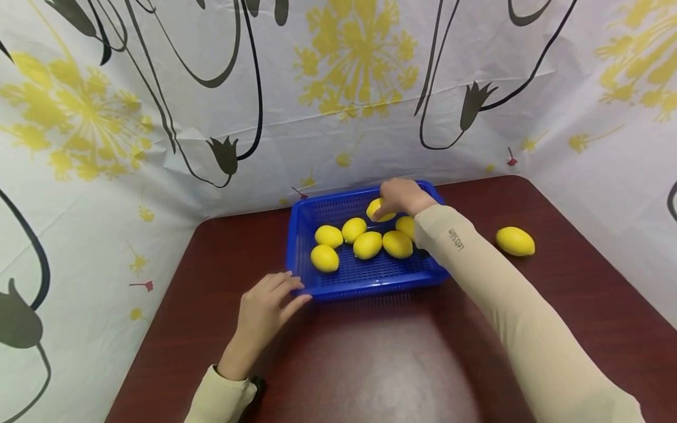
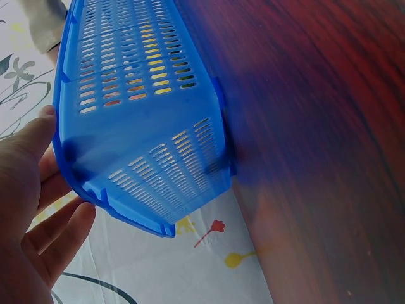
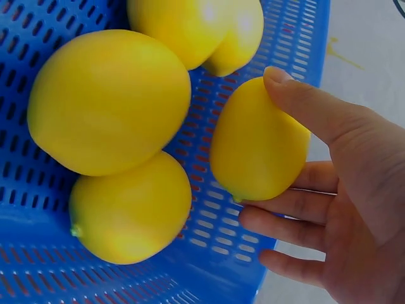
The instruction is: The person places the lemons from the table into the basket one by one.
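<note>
A blue plastic basket point(image 1: 370, 284) with slotted walls stands on the table with several yellow lemons point(image 1: 367, 245) inside. My left hand point(image 1: 268, 305) is at its near left corner. In the left wrist view the thumb point(image 2: 45, 114) and fingers bracket the basket's rim point(image 2: 101, 197). Reaching over the basket's right side, my right hand point(image 1: 403, 196) holds a lemon point(image 1: 376, 209) near the back wall. The right wrist view has that lemon point(image 3: 256, 142) between thumb and fingers; whether it touches the basket I cannot tell. Other lemons point(image 3: 107, 101) lie beside it.
One more lemon point(image 1: 515, 241) lies on the dark red table point(image 1: 233, 252), right of the basket. A white sheet point(image 1: 296, 135) printed with flowers hangs behind the table and along both sides. The right sleeve point(image 1: 497, 294) covers part of the basket's right end.
</note>
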Tool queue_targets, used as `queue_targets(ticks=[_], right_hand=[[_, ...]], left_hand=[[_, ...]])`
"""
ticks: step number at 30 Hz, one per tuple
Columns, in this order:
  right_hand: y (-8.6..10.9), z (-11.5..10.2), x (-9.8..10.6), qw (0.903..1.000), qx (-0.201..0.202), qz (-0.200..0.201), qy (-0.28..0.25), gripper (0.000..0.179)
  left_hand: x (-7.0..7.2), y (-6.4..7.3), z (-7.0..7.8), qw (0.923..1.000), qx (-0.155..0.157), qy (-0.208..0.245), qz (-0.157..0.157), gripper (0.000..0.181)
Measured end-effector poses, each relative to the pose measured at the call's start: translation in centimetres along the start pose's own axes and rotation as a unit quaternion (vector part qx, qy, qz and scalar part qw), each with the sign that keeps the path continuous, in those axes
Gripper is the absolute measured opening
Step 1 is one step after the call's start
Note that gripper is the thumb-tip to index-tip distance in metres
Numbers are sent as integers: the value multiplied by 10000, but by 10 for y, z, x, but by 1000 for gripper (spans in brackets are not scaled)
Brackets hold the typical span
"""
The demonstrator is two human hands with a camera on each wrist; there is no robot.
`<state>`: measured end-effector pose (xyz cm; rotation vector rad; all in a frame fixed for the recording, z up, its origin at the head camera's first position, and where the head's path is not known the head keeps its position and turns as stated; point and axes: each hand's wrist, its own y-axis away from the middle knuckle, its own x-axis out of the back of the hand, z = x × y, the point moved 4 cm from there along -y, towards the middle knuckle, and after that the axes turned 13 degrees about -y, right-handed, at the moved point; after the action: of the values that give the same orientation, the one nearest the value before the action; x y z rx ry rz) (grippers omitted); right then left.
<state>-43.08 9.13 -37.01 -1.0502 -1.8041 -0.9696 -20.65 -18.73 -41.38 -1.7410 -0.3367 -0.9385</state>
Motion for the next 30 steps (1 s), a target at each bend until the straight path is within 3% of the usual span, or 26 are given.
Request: queue_targets(ticks=[16, 30], right_hand=[[-3, 0, -21, 9985, 124, 153, 510, 47], [-6, 3, -29, 9984, 139, 189, 505, 44]], left_hand=[[1, 0, 1, 10000, -6, -25, 2, 31], [2, 0, 2, 10000, 5, 16, -2, 30]])
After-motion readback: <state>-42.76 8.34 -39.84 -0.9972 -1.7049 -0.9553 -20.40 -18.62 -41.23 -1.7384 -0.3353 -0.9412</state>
